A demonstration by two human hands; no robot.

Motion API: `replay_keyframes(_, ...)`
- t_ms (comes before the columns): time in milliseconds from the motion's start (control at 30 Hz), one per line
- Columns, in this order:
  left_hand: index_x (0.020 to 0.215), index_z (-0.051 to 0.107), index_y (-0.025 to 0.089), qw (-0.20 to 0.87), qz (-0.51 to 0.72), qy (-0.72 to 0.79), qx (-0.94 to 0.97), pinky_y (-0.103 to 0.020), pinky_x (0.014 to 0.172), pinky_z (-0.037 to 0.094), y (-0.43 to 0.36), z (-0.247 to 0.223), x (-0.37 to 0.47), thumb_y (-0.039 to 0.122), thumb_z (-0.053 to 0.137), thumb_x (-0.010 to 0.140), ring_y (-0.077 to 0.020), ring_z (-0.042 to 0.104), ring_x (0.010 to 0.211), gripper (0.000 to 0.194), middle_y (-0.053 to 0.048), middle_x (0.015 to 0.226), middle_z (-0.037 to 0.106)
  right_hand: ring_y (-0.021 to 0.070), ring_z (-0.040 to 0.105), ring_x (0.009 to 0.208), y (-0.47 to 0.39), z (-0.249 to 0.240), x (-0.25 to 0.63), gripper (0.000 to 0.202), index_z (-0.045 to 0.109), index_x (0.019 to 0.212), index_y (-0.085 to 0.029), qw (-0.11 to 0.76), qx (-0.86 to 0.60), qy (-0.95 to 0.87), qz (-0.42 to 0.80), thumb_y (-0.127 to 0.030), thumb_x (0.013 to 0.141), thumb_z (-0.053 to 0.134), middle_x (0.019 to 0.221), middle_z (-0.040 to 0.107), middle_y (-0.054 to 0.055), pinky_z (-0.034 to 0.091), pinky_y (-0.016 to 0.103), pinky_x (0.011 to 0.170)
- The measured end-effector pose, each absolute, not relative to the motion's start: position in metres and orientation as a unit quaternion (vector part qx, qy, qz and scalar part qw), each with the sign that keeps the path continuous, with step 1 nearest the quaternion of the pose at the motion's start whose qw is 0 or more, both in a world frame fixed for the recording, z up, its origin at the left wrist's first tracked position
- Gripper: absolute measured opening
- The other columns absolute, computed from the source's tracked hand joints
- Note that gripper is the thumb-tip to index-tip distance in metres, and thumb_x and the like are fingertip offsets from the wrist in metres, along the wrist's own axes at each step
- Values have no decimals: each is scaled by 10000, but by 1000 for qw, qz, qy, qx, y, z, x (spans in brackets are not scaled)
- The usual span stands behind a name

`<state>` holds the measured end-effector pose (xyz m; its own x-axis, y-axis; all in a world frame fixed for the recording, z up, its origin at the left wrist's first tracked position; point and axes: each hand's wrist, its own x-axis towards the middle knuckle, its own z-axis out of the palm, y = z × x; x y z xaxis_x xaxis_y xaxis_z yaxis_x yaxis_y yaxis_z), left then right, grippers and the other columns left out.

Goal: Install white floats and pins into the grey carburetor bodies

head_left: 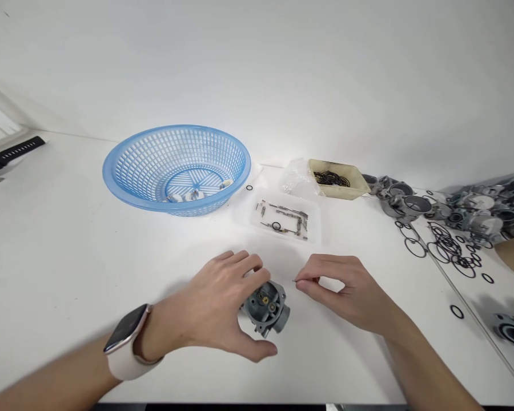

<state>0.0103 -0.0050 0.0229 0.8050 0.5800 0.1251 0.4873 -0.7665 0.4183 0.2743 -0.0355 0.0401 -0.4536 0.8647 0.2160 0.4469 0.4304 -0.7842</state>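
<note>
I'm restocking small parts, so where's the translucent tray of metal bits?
The tray sits just right of centre in the head view, beyond the left hand and right hand, right of the blue basket.

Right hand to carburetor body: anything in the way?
Nothing visible. White tabletop shows in the gap between the thin part pinched in the right hand and the carburetor body; the left hand covers the body's opposite side.

The white table bears 1 blue basket, 1 clear tray and black rings.
</note>
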Motion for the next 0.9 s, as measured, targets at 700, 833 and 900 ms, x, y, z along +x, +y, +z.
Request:
replay_keyframes(700,1244,613,203,236,110,292,920,-450,876,498,12,27,4,801,823,635,-312,699,922,879,-54,1009,724,119,614,712,-51,39,264,133,702,1002,-217,241,-417,-818,316,-165,1049,589,881,696,-7,452,256,658)
replay_keyframes(833,1212,621,227,265,94,295,913,-420,862,498,9,28,5,652,856,689,-262,689,854,714,-11,957,709,122,608,690,-49,35,260,118,704,967,-209,265,-434,-809,296,-174,1032,612,848,690,-6,452,255,638)
replay_keyframes(900,1176,632,228,276,96,292,911,-406,848,502,8,29,5,548,853,703,-249,681,834,613,-5,947,704,120,590,683,-48,35,259,135,684,953,-205,256,-442,-808,293,-197,1049,590,839,665,-6,442,257,632)
